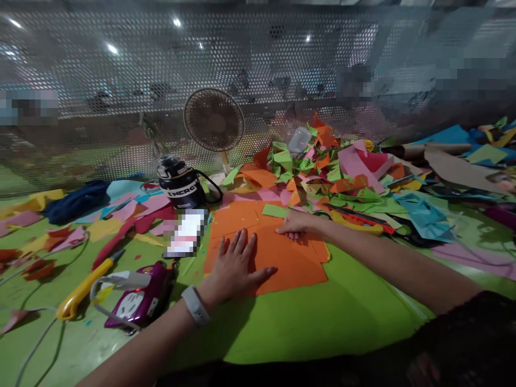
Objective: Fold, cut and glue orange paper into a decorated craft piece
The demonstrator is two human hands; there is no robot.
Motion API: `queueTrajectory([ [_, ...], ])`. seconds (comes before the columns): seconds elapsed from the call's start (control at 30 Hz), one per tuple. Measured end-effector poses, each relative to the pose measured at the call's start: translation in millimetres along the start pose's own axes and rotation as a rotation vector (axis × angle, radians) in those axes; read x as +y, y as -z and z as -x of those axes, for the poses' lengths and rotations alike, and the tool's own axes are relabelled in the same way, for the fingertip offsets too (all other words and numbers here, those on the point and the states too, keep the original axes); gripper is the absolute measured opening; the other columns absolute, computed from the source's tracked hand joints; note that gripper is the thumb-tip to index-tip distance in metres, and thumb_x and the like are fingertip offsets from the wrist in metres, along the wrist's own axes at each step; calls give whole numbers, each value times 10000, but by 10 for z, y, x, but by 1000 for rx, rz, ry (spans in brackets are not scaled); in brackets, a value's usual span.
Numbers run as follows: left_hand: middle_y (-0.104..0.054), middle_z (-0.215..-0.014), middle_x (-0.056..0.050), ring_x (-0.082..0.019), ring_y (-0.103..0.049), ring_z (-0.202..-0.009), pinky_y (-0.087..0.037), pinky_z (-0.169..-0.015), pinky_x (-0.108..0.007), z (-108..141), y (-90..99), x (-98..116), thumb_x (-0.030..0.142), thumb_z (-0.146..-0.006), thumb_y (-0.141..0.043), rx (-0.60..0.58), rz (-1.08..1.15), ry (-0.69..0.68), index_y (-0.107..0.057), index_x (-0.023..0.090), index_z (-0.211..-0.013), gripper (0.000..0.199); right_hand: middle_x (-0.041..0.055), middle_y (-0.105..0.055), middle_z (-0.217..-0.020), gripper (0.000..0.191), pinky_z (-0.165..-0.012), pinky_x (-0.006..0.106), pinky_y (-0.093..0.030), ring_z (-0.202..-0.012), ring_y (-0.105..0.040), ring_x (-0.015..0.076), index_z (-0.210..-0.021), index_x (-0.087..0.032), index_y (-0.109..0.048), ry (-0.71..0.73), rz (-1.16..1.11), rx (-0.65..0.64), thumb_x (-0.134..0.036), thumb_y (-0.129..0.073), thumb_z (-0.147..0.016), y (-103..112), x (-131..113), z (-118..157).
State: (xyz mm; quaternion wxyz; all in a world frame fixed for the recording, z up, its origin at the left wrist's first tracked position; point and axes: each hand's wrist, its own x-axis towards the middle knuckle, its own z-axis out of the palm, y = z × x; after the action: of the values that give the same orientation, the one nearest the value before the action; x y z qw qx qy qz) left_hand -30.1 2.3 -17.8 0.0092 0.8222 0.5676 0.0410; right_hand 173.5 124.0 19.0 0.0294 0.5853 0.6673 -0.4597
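Orange sheets (290,263) of felt or paper lie stacked before me on the green table. My left hand (234,266) rests flat on them, fingers spread, holding nothing; a pale band is round its wrist. Toward the sheets' far right side, my right hand (298,224) is closed with its fingers curled down against the orange surface. Whatever may be inside those fingers is hidden. A small green piece (274,210) lies right beside the right hand's knuckles; whether they touch I cannot tell.
A black bottle (181,183) and a phone (186,234) stand and lie to the left, near a purple power strip (139,295) and a yellow-handled tool (86,287). Scraps (322,166) heap up behind, below a small fan (214,119). Yellow-handled scissors or cutters (357,223) lie right.
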Motion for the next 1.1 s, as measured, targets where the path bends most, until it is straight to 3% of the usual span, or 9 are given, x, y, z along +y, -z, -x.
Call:
queueTrajectory([
  [0.2, -316, -1536, -221, -380, -290, -1414, -216, -1110, -594, 0, 113, -14, 830, -777, -288, -72, -18, 6, -336, 117, -1478, 1001, -30, -513, -325, 403, -368, 167, -346, -279, -409, 48, -502, -139, -558, -10, -27, -9, -287, -635, -869, 112, 157, -47],
  [0.33, -386, -1509, -192, -353, -350, -1391, -228, -1120, -566, 74, 208, -220, 793, -808, -303, -121, -52, -18, -395, 133, -1449, 925, -3, -569, -364, 381, -382, 162, -386, -321, -509, 70, -532, -133, -572, 5, -52, -10, -298, -639, -869, 119, 209, -61],
  [0.43, -500, -1428, -202, -358, -430, -1337, -320, -1081, -517, 26, 397, -396, 695, -822, -416, -143, -121, 43, -566, 118, -1296, 762, 22, -600, -389, 379, -393, 168, -421, -353, -564, 94, -550, -133, -571, 12, -67, -12, -337, -656, -858, 87, 223, -75],
  [0.53, -675, -1173, -184, -343, -627, -1085, -476, -896, -450, -224, 615, -422, 523, -853, -460, -69, -60, 144, -675, 137, -1042, 480, 36, -617, -410, 375, -426, 185, -469, -370, -587, 109, -562, -134, -562, 11, -79, -13, -361, -698, -827, 66, 217, -65],
  [0.6, -743, -870, -111, -277, -695, -840, -515, -734, -369, -466, 684, -327, 472, -850, -489, -135, 167, 220, -671, 171, -884, 353, 40, -618, -414, 377, -455, 196, -498, -380, -598, 114, -560, -133, -556, 7, -83, -6, -350, -693, -835, 60, 201, -41],
  [0.67, -707, -628, -39, -204, -683, -634, -501, -622, -292, -696, 661, -179, 437, -834, -543, -325, 495, 301, -627, 191, -705, 290, 38, -610, -407, 389, -470, 199, -512, -381, -601, 112, -546, -133, -546, 2, -87, 5, -323, -659, -867, 56, 178, -8],
  [0.73, -658, -526, -25, -170, -644, -528, -484, -577, -274, -862, 577, -36, 407, -830, -570, -448, 707, 404, -560, 188, -538, 366, 27, -597, -393, 408, -469, 193, -513, -367, -592, 104, -529, -136, -532, -3, -91, 15, -295, -632, -890, 52, 154, 25],
  [0.93, -496, -350, -11, -138, -515, -405, -402, -498, -264, -975, 381, 85, 503, -778, -640, -491, 732, 426, -526, 178, -375, 531, 2, -578, -368, 417, -417, 173, -475, -339, -569, 94, -512, -143, -507, -20, -111, 16, -310, -693, -845, 51, 137, 44],
  [1.1, -536, -403, -8, -118, -465, -400, -344, -457, -255, -999, 340, -20, 577, -684, -699, -510, 781, 467, -553, 175, -428, 499, 13, -594, -382, 415, -376, 158, -435, -345, -583, 100, -529, -133, -533, -13, -119, 8, -373, -725, -808, 62, 178, 6],
])
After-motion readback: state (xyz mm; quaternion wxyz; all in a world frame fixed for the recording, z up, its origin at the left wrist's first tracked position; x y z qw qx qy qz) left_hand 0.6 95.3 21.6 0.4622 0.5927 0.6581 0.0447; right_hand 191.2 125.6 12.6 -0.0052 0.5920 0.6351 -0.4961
